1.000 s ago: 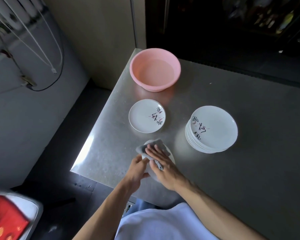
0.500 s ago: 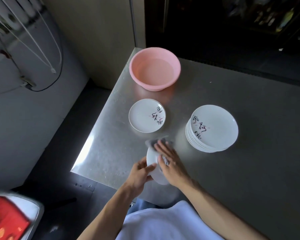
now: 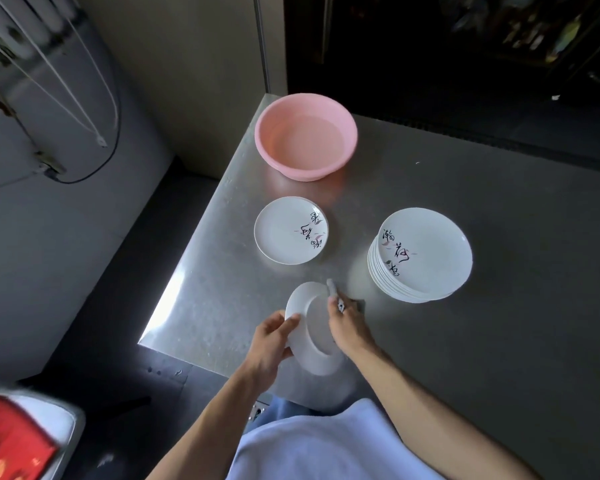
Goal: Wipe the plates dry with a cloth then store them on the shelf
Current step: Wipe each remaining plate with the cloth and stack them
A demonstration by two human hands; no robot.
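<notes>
Left hand (image 3: 269, 344) grips the left rim of a small round white ceramic plate (image 3: 317, 332), tilted underside-up above the steel table's (image 3: 222, 289) near edge; right hand (image 3: 349, 327) fingers and most of the grey cloth (image 3: 356, 303) lie hidden behind it, grip indeterminate.

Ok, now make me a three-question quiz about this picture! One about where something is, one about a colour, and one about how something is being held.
1. Where is the stack of plates?
A. On the table, right of the single plate.
B. On a chair.
C. On the floor.

2. What colour is the basin?
A. Blue.
B. Pink.
C. Green.

3. How is the held plate?
A. Flat, face up.
B. Tipped up, underside showing.
C. Broken in two.

Answers:
1 A, it stands on the table, right of the single plate.
2 B, its wall is pink.
3 B, the left hand grips its rim and its foot ring faces the camera.
</notes>
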